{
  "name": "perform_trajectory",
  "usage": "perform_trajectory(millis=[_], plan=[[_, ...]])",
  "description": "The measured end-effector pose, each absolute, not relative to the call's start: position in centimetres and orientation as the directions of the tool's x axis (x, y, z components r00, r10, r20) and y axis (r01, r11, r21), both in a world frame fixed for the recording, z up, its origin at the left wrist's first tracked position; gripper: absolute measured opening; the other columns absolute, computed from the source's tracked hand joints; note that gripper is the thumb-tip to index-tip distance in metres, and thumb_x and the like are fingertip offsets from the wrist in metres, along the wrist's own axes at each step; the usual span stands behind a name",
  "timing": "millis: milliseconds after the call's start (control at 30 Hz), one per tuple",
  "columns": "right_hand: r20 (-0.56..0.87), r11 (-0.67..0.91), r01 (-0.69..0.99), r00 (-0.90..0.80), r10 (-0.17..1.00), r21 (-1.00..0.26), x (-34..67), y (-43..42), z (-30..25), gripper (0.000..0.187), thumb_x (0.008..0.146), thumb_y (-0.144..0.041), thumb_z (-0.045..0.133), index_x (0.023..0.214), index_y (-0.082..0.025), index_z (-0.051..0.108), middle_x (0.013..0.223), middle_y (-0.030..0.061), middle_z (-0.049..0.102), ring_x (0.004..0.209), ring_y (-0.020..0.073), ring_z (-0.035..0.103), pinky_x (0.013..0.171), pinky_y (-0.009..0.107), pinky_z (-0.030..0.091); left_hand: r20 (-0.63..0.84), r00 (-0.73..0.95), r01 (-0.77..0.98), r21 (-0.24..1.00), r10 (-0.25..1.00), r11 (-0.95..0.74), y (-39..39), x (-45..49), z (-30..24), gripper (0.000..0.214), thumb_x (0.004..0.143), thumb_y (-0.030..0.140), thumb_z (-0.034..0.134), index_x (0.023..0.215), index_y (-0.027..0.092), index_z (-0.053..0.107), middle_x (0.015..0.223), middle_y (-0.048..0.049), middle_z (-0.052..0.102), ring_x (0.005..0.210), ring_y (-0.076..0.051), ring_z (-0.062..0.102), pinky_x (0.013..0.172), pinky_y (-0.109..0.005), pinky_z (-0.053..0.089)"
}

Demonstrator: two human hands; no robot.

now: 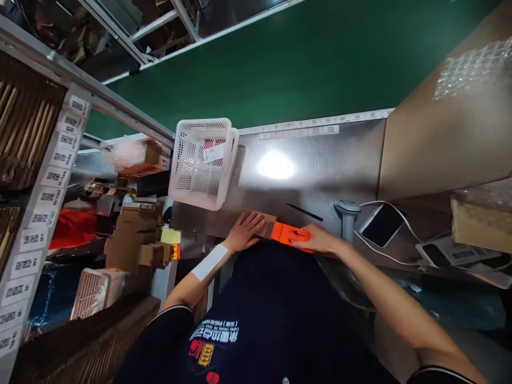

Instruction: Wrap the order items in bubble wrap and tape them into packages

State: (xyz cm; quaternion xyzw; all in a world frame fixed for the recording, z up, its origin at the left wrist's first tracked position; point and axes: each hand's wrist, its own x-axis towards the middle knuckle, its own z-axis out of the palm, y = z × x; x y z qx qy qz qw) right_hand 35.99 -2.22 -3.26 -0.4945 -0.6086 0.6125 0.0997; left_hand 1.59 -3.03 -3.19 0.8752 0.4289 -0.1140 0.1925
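My left hand (245, 231) lies flat on a small brown cardboard box (267, 217) at the near edge of the metal table, fingers stretched out. A white label (209, 262) is stuck on my left forearm. Against the box's right part is an orange tape dispenser (288, 234) with black print. My right hand (316, 238) is wrapped round its right end, which hides some of it. Just beyond the dispenser, a thin black strip-like tool (304, 212) rests on the metal.
White perforated baskets (174, 186) stand nested at the table's left, with a labelled red item inside. To the right are a scanner (347, 208), a phone (382, 225) with a cable, and a large cardboard box (436, 138). A green conveyor belt (304, 64) runs behind.
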Motion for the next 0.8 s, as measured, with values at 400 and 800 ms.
perform_trajectory(millis=[400,800], plan=[[-0.593,-0.085,0.765,-0.418,0.688,-0.638,35.4,-0.7,-4.9,0.040,0.075,-0.051,0.077,0.055,-0.023,0.058,0.054,0.0002,0.056,0.054,0.0167,0.053,0.057,0.030,0.033,-0.422,0.598,0.785,0.137,0.681,-0.604,-3.1,2.2,-1.2,0.067,0.101,0.029,0.056,0.165,0.028,0.036,0.174,-0.0101,0.028,0.162,-0.037,0.021,0.131,-0.062,0.013],[-0.503,-0.089,0.806,-0.275,0.819,-0.585,29.4,-1.6,-1.0,0.023,0.073,-0.033,0.082,0.078,-0.012,0.075,0.079,0.0209,0.075,0.087,0.0387,0.074,0.076,0.043,0.054,-0.445,0.831,0.540,0.499,0.333,-0.678,1.1,9.6,-1.6,0.040,0.094,0.008,0.044,0.113,0.021,0.077,0.128,-0.0125,0.074,0.146,-0.027,0.049,0.136,-0.050,0.015]])
